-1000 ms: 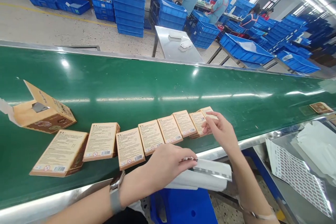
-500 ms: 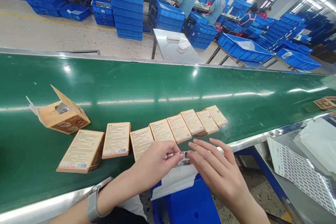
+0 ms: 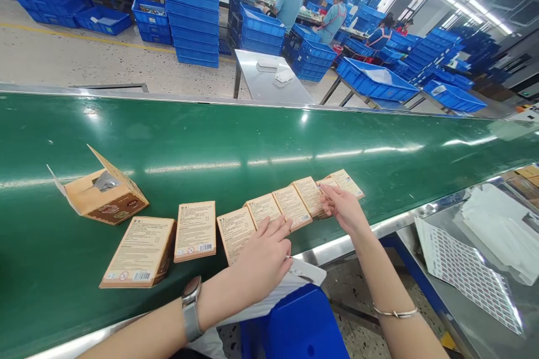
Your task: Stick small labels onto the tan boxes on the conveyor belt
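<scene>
Plainly, wide belt [image 3: 236, 137] separates the boxes [image 3: 196, 227] from the far rail [image 3: 168, 100].

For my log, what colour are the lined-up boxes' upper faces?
The upper faces are mostly cream; head view.

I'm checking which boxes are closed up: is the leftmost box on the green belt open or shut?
Open. The leftmost box has raised flaps, and something grey shows inside.

Left hand [image 3: 264, 258] palm down, right fingers [image 3: 330, 192] bent
</scene>
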`<action>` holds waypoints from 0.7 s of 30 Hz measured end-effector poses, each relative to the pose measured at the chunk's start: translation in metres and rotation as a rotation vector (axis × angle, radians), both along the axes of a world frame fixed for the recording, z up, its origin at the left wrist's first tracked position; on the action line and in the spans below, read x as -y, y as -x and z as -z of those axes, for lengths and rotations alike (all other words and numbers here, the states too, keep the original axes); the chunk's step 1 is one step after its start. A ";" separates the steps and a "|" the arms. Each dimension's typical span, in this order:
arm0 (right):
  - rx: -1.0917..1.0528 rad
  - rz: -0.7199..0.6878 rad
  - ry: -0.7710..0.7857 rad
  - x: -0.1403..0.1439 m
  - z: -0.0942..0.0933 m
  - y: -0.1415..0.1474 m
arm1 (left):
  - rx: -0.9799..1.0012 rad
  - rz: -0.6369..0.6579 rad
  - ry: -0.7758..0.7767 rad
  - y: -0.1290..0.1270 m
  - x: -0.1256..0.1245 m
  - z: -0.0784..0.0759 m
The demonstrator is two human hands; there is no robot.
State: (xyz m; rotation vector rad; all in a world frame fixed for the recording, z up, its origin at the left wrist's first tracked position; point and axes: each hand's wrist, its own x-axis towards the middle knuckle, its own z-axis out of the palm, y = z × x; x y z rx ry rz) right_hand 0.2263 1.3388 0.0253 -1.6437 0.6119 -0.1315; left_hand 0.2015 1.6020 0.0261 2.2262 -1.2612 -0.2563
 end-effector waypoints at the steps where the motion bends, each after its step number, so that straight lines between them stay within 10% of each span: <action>1: -0.005 0.004 -0.013 0.000 0.003 -0.004 | 0.010 0.010 -0.013 0.001 0.000 0.005; 13: -0.038 0.133 0.065 -0.012 0.019 -0.010 | -0.039 0.037 0.025 -0.004 -0.003 0.012; 21: -0.070 0.163 0.247 -0.031 0.003 -0.014 | -0.294 0.060 0.135 0.007 -0.039 -0.013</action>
